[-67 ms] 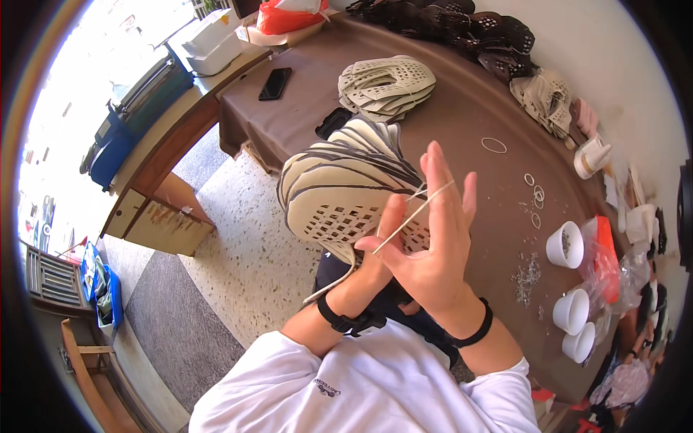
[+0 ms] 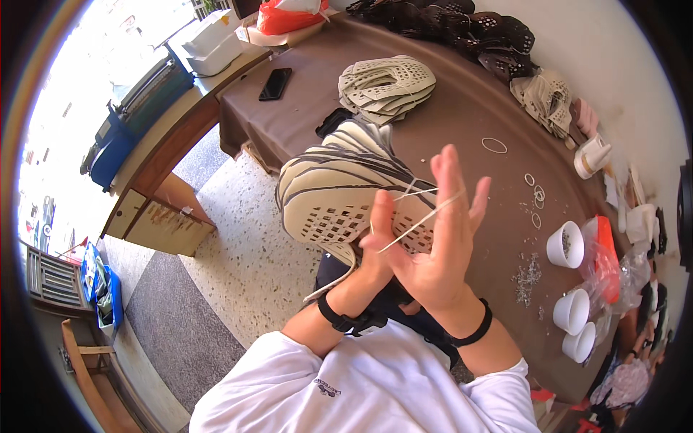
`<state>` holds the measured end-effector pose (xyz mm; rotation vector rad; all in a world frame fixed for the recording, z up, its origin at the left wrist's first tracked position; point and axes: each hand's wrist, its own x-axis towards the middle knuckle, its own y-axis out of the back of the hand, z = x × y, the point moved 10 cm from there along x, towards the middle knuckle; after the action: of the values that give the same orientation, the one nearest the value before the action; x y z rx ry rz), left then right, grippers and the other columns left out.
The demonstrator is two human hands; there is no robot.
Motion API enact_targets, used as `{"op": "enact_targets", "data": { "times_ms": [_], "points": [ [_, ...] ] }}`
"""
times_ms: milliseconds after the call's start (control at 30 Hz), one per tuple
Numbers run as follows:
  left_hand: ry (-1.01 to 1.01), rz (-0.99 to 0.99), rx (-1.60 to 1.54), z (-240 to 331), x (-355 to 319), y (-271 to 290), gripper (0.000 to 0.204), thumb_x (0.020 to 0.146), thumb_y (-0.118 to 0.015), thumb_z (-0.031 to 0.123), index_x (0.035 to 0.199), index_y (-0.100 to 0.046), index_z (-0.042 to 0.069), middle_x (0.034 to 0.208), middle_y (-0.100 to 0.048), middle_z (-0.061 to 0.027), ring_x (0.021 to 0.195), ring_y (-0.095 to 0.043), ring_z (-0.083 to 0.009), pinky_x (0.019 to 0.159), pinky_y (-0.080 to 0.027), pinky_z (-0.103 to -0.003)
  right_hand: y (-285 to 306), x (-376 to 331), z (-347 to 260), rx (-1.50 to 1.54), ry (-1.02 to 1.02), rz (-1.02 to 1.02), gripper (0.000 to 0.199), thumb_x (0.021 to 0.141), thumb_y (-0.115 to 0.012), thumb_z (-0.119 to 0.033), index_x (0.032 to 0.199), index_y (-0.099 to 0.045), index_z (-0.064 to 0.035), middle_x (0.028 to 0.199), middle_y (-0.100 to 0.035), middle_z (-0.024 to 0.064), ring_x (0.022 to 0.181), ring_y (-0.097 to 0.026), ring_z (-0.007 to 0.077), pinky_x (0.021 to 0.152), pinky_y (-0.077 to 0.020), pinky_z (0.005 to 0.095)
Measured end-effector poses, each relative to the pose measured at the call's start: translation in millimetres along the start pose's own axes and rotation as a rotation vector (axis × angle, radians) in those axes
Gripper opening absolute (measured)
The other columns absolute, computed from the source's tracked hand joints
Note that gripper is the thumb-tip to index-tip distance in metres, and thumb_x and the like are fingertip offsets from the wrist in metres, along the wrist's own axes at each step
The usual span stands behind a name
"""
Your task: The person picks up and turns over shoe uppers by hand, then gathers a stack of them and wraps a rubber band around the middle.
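Observation:
A thick bundle of cream perforated shoe uppers (image 2: 325, 189) with dark edges hangs in front of me, fanned at its far end. My left hand (image 2: 372, 265) grips its near side, thumb raised; the other fingers are hidden by the pieces. Stretched across my right hand (image 2: 442, 261) is a pale rubber band (image 2: 427, 221), looped round its spread fingers and running to the bundle beside my left thumb. The right palm stands upright just right of the bundle.
On the brown-covered table (image 2: 476, 180) lie another stack of cream uppers (image 2: 386, 86), a black phone (image 2: 275, 84) and several loose rubber bands (image 2: 494, 146). White cups (image 2: 564, 245) and scattered small metal bits (image 2: 527, 278) are at the right. Dark uppers (image 2: 462, 32) line the wall.
My right hand has shifted slightly right with its fingers spread wider, pulling the rubber band along. The bundle has tilted a little, and the left thumb has moved slightly left.

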<state>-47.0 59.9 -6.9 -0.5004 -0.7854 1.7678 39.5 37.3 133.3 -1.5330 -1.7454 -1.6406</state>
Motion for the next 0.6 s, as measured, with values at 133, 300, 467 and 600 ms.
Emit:
{"op": "enact_targets", "data": {
  "times_ms": [133, 300, 467, 600],
  "points": [
    [-0.013, 0.011, -0.051, 7, 2, 1, 0.068, 0.102, -0.050, 0.064, 0.133, -0.059, 0.004, 0.130, -0.067, -0.0124, 0.117, -0.066, -0.0263, 0.100, -0.053, -0.039, 4, -9, 6, -0.148, 0.079, 0.039, 0.097, 0.099, -0.066, -0.047, 0.160, -0.018, 0.0119, 0.160, -0.036, 0.0343, 0.142, -0.052, 0.0381, 0.124, -0.0016, 0.0624],
    [-0.084, 0.094, -0.063, 15, 6, 7, 0.077, 0.101, -0.035, 0.076, 0.127, -0.061, 0.009, 0.120, -0.069, -0.0092, 0.108, -0.068, -0.0243, 0.094, -0.055, -0.038, 4, -17, 16, -0.055, 0.013, -0.066, 0.089, 0.102, -0.061, -0.032, 0.162, -0.010, 0.0110, 0.162, -0.032, 0.0355, 0.147, -0.045, 0.0396, 0.126, 0.0016, 0.0573],
    [-0.185, 0.252, -0.112, 18, 10, 36, 0.072, 0.100, -0.042, 0.075, 0.125, -0.061, 0.010, 0.115, -0.070, -0.0051, 0.105, -0.067, -0.0200, 0.092, -0.054, -0.036, 0, -20, 31, 1.257, -0.463, 0.020, 0.108, 0.097, -0.068, -0.051, 0.164, -0.005, 0.0058, 0.167, -0.031, 0.0243, 0.156, -0.030, 0.0336, 0.127, -0.0097, 0.0561],
    [-0.211, 0.274, -0.097, 18, 9, 45, 0.073, 0.100, -0.042, 0.076, 0.124, -0.062, 0.010, 0.112, -0.070, -0.0059, 0.102, -0.068, -0.0215, 0.090, -0.055, -0.037, -2, -12, 18, 1.698, -0.436, -0.199, 0.107, 0.095, -0.068, -0.058, 0.163, -0.016, 0.0059, 0.160, -0.043, 0.0241, 0.156, -0.029, 0.0334, 0.126, -0.0196, 0.0496]
  ]
}}
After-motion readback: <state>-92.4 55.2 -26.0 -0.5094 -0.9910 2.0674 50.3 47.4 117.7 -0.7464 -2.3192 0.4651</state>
